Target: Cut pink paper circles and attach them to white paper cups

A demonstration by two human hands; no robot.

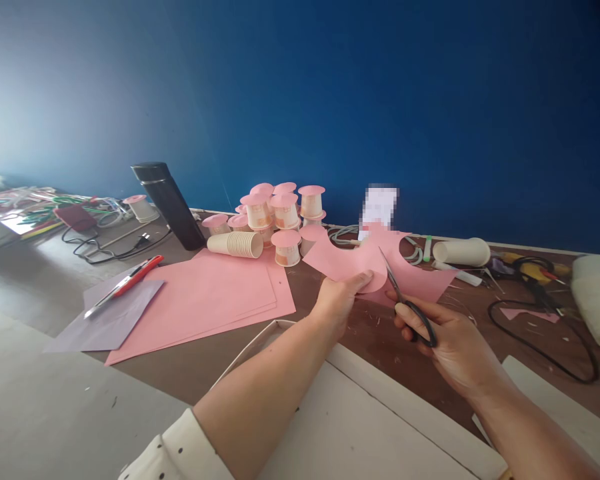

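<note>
On tabletop [370, 328]: nested cups [235, 245] | left hand [341, 301] pinches pink paper [373, 265] | right hand [450, 337] grips scissors [395, 285]

- One head-worn view, facing forward and down.
- Left hand [336, 303] and right hand [450, 335] appear fairly near.
- Farther off, beyond the tabletop [373, 333], the blue wall [300, 100] spans the top.

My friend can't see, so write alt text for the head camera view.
A person's right hand holds black-handled scissors to pink paper gripped in the left hand. Beyond, beside a blue wall, are paper cups topped with pink discs, some stacked, with pink sheets and a black bottle to the left.
</note>
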